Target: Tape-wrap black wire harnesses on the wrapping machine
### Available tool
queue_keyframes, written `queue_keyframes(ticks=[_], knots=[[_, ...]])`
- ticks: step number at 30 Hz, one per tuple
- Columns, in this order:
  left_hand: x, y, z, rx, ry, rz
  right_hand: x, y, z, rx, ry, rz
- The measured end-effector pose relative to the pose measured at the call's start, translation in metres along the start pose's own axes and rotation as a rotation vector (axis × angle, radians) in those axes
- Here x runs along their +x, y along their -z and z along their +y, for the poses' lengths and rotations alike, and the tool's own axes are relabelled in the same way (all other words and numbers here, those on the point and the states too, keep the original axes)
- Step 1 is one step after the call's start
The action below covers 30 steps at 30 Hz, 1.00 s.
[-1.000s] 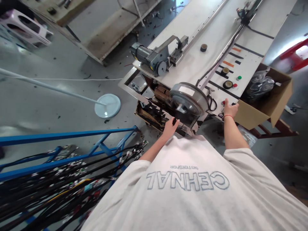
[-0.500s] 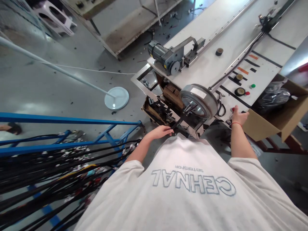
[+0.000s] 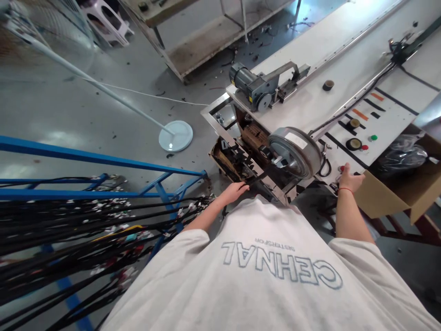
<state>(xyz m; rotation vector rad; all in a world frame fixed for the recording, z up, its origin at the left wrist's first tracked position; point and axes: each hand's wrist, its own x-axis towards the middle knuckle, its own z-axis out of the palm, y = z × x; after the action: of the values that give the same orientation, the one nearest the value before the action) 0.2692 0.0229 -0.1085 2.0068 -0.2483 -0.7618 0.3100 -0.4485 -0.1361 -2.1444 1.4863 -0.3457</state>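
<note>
My left hand (image 3: 237, 189) is closed, fingers pinched around the end of a black cable (image 3: 259, 178) at the near edge of the machine. The cable runs up toward a round grey wheel (image 3: 295, 151) with a white label on its rim. Metal parts stick out from the wheel's hub. My right hand (image 3: 350, 180) rests at the front edge of the white machine top, fingers apart, with a red cord at the wrist. Beside its fingertip is a red button (image 3: 342, 168); whether they touch I cannot tell.
A motor (image 3: 250, 85) stands on the machine top (image 3: 303, 101). Rolls of tape (image 3: 353, 144) lie near a green button (image 3: 374, 138). To the right is a cardboard box (image 3: 375, 195) with plastic-wrapped contents. A blue rack (image 3: 103, 158) hung with black cables stands left, near a fan base (image 3: 175, 136).
The view has shifted, so the machine appears further right. The wheel's hub parts have turned to another position. My left hand still pinches the cable; my right hand stays by the red button.
</note>
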Motion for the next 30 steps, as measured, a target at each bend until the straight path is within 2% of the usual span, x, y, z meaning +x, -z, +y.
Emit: queue_keyframes(ticks=[2,7,12,17,23,30], knots=[[-0.002,-0.004,-0.006,0.103,-0.037,0.141,0.000,0.001,-0.001,-0.010,0.008,-0.001],[-0.011,-0.022,-0.005,0.091,-0.049,0.234,0.001,0.001,-0.001,-0.006,0.011,0.004],[-0.011,-0.029,0.000,0.099,-0.036,0.240,-0.003,0.004,-0.004,0.018,0.008,0.001],[-0.012,-0.030,0.002,0.100,-0.035,0.192,-0.006,0.006,-0.007,-0.010,0.011,-0.012],[-0.014,-0.034,0.010,0.080,0.007,0.209,-0.003,0.001,-0.002,-0.024,0.007,-0.014],[0.003,-0.043,0.024,0.015,-0.022,0.251,-0.002,-0.004,0.001,0.001,-0.001,0.007]])
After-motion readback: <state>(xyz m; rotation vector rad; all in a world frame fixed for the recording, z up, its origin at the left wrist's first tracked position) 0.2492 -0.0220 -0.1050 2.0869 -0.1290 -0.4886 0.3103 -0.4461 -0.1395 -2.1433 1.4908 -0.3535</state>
